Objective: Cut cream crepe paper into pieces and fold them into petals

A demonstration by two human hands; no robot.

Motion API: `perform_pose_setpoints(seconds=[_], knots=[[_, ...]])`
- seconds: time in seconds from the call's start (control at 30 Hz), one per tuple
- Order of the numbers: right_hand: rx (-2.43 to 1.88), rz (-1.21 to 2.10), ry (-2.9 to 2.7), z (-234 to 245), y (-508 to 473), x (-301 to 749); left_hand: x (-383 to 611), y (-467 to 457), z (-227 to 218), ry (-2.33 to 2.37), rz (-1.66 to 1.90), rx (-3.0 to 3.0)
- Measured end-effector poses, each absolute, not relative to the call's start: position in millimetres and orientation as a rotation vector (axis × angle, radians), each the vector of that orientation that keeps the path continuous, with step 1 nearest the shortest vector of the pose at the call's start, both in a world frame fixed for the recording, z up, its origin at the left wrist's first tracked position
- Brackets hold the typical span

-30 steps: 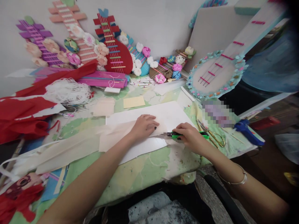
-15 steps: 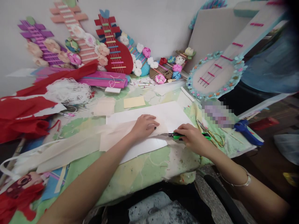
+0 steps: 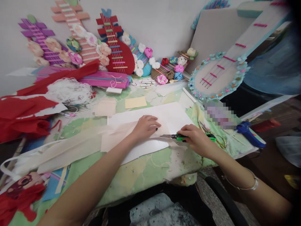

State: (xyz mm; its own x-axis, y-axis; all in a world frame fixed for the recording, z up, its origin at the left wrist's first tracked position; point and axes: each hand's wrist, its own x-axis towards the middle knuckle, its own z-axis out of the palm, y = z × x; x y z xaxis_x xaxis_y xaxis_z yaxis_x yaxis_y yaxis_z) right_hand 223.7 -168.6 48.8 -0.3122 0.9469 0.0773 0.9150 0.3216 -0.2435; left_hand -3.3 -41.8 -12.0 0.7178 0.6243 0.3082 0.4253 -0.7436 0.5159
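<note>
My left hand (image 3: 146,127) lies flat, fingers outstretched, on a thin cream paper strip (image 3: 75,149). The strip trails off to the left across the table and partly covers a white sheet (image 3: 138,151). In my right hand (image 3: 197,139) is a green and black utility knife (image 3: 180,137), held low with its blade pointing left. The blade lies along the edge of the cream paper, just right of my left fingers. Gold-handled scissors (image 3: 221,142) lie behind my right hand, partly hidden by it.
A yellow paper piece (image 3: 135,102) and a pale paper stack (image 3: 105,106) lie beyond the sheet. White string (image 3: 70,91) and red fabric (image 3: 22,111) fill the left. A blue glue gun (image 3: 250,133) sits right. Decorated model instruments, including a red one (image 3: 121,56), line the wall.
My right hand and the utility knife have slid slightly to the right along the paper's edge. My left hand keeps its place on the paper.
</note>
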Motion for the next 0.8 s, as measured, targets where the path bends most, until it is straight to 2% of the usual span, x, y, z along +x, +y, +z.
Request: perform_pose_setpoints(seconds=[0.8], knots=[[-1.707, 0.336, -2.402, 56, -158, 206, -3, -37, -17, 0.797, 0.692, 2.511]])
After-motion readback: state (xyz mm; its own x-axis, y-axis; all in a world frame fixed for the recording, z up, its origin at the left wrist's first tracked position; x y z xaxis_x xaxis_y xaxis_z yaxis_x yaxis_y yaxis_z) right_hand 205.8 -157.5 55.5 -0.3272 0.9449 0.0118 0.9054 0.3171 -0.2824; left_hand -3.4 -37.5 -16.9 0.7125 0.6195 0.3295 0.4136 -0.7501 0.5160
